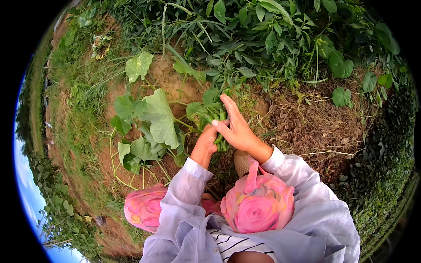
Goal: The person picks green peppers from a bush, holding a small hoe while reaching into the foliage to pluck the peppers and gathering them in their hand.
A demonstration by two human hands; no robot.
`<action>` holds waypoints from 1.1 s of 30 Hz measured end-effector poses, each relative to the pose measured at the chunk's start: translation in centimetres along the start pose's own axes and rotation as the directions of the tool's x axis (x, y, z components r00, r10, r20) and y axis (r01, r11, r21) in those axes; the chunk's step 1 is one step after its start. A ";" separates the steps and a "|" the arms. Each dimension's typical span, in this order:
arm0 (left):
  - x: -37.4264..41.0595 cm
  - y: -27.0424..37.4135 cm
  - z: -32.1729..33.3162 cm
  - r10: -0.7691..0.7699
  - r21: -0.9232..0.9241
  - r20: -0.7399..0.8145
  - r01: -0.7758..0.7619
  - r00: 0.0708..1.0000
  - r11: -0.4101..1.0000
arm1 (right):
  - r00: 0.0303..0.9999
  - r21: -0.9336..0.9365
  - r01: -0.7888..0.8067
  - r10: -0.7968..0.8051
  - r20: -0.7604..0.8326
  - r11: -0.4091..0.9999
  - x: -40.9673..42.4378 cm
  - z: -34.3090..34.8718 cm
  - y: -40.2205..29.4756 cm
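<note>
My left hand is wrapped around a bunch of slender green peppers. Pepper ends stick out on both sides of the grip. From the right, my right hand lies along the same bunch, its fingers stretched out and its thumb crossing toward the left hand. The palms hide much of the bunch. Just left of the hands, a vine with broad lobed leaves spreads over the soil. Leafy pepper plants grow beyond the fingertips.
Dry straw mulch covers the ground at right. Grass borders the bare soil on the left. Dense foliage lines the far right. My knees, in pink patterned trousers, are bent beneath my forearms, near a tan boot.
</note>
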State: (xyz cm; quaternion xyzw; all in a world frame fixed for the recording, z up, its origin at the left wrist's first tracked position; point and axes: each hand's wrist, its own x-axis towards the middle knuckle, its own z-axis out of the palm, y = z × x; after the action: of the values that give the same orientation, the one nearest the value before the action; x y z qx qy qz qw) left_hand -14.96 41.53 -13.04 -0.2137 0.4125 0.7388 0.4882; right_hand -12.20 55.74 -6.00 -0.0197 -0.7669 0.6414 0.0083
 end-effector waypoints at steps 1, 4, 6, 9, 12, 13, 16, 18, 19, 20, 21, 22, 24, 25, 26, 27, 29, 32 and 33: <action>-1.4 -0.1 1.3 0.041 -0.090 0.026 -0.038 0.999 0.995 | 0.999 -0.175 0.032 -0.027 0.029 0.984 -0.2 0.2 -0.3; -1.8 -1.5 1.1 0.214 -0.149 0.056 -0.204 0.975 0.967 | 0.990 -0.254 0.138 -0.124 0.068 0.957 -0.4 0.3 -1.5; -1.6 -1.3 1.2 0.234 -0.340 0.076 -0.196 0.969 0.920 | 0.987 -0.179 0.151 -0.139 0.080 0.972 -0.2 0.2 -1.4; -1.6 -0.9 1.0 0.195 -0.473 0.060 -0.144 0.979 0.869 | 0.960 -0.258 0.247 -0.273 -0.069 0.934 0.3 0.2 -1.9; -2.3 -0.1 3.2 0.154 -0.476 0.174 -0.053 0.973 0.878 | 0.900 -0.252 0.137 -0.227 -0.373 0.958 2.2 -0.7 -0.6; -2.4 0.1 3.1 0.136 -0.409 0.139 -0.068 0.981 0.910 | 0.875 -0.275 0.108 -0.223 -0.430 0.955 2.7 -0.7 -0.2; -2.6 1.7 4.0 0.121 -0.199 0.037 -0.111 0.992 0.974 | 0.857 -0.330 0.136 -0.278 -0.434 0.934 3.1 0.0 0.9; -2.7 1.7 3.9 0.191 -0.141 0.017 -0.187 0.981 0.972 | 0.845 -0.427 0.144 -0.335 -0.416 0.893 3.5 0.0 1.1; -3.3 2.1 4.4 0.207 -0.144 0.014 -0.203 0.978 0.969 | 0.885 -0.404 0.170 -0.319 -0.338 0.899 3.5 0.0 0.8; -3.8 2.3 4.4 0.217 -0.184 0.023 -0.209 0.976 0.960 | 0.914 -0.281 0.173 -0.260 -0.312 0.944 3.5 0.0 0.3; -4.3 2.8 4.3 0.264 -0.179 0.033 -0.254 0.964 0.950 | 0.939 -0.149 0.169 -0.205 -0.277 0.974 3.6 0.0 -0.7; -4.9 3.7 4.3 0.287 -0.227 0.134 -0.252 0.949 0.941 | 0.972 0.189 0.059 -0.013 -0.236 0.980 3.9 -0.2 -0.3; -7.1 6.6 5.0 0.348 -0.262 0.201 -0.292 0.916 0.920 | 0.894 0.153 0.109 -0.029 -0.448 0.982 5.5 -2.0 2.5; -8.8 8.2 5.3 0.383 -0.251 0.168 -0.336 0.908 0.908 | 0.857 0.042 -0.026 0.043 -0.514 0.999 6.4 -4.1 3.8; -10.6 9.8 5.6 0.407 -0.218 0.166 -0.369 0.898 0.903 | 0.778 -0.182 -0.122 -0.020 -0.628 0.976 7.6 -5.8 7.1; -12.1 11.5 5.9 0.426 -0.186 0.175 -0.395 0.888 0.900 | 0.701 -0.359 -0.288 -0.061 -0.711 0.888 8.6 -7.6 10.9; -14.7 14.3 5.6 0.464 -0.110 0.200 -0.451 0.863 0.886 | 0.636 -0.339 -0.561 0.131 -0.761 0.756 9.9 -9.1 15.7; -17.8 16.8 4.5 0.542 -0.027 0.176 -0.546 0.822 0.837 | 0.780 -0.354 -0.579 0.374 -0.501 0.734 10.9 -5.1 14.7; -17.5 16.8 3.8 0.562 -0.076 0.188 -0.559 0.806 0.826 | 0.799 -0.281 -0.564 0.426 -0.425 0.777 10.5 -3.7 14.0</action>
State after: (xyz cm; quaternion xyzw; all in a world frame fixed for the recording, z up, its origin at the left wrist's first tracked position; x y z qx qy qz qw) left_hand -22.17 32.05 8.41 -0.0107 0.3992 0.8710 0.2860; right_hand -22.32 62.29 -19.28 -0.3347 -0.8331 0.4390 -0.0359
